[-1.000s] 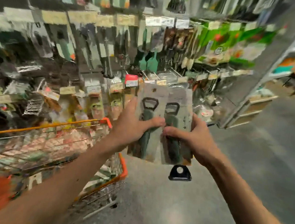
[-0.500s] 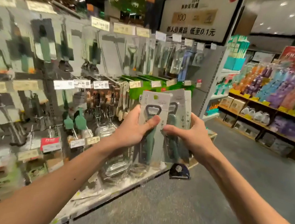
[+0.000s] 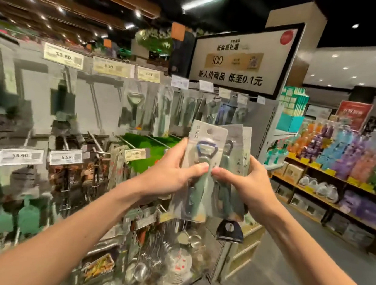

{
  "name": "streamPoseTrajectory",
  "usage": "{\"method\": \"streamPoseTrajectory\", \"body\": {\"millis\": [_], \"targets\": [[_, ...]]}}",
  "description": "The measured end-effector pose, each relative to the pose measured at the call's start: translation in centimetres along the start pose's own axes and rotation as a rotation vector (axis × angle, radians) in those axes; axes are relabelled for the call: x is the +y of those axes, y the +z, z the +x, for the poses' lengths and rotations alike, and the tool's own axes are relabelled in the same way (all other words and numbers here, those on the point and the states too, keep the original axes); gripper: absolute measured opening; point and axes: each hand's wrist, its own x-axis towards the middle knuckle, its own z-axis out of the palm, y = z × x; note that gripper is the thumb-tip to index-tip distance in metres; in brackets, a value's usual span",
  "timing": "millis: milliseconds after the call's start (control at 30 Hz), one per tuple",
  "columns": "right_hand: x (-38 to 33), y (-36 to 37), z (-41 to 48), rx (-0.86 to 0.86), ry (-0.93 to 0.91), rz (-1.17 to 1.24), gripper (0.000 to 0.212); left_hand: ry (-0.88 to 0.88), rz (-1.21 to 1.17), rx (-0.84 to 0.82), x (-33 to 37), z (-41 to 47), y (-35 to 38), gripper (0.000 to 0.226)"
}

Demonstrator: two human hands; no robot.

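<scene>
Two carded bottle openers with green handles are held up side by side in front of a store rack. My left hand (image 3: 170, 175) grips the front pack (image 3: 201, 166), thumb across its face. Behind it and to the right sits the second pack (image 3: 235, 160), gripped by my right hand (image 3: 249, 188), whose thumb meets the left thumb at the middle. A small black item (image 3: 229, 231) shows just below the packs.
A pegboard rack (image 3: 89, 115) full of hanging kitchen tools and price tags fills the left. A big white sign (image 3: 239, 60) tops the rack's end. Low shelves (image 3: 337, 196) with colourful goods line the right; grey aisle floor (image 3: 284, 275) lies between.
My view has swung up and to the right, away from the orange cart to the upper rack and sign. Both hands have kept hold of the two packs, raised slightly.
</scene>
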Motion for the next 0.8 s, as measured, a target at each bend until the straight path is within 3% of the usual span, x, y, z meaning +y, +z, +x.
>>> {"method": "streamPoseTrajectory", "body": {"millis": [267,533,800], "targets": [[4.8,-2.8,11.4,-0.025,-0.006,-0.018,0.048,-0.012,-0.012,0.250,-6.1,11.8,0.5,0.023],[10.7,-3.9,21.2,-0.055,-0.015,0.049,0.047,-0.002,0.168,0.485,-9.9,20.1,-0.3,0.024],[16.1,-4.6,32.7,-0.150,-0.013,0.084,0.046,-0.077,0.275,0.615,-13.3,29.7,-1.5,0.022]]}}
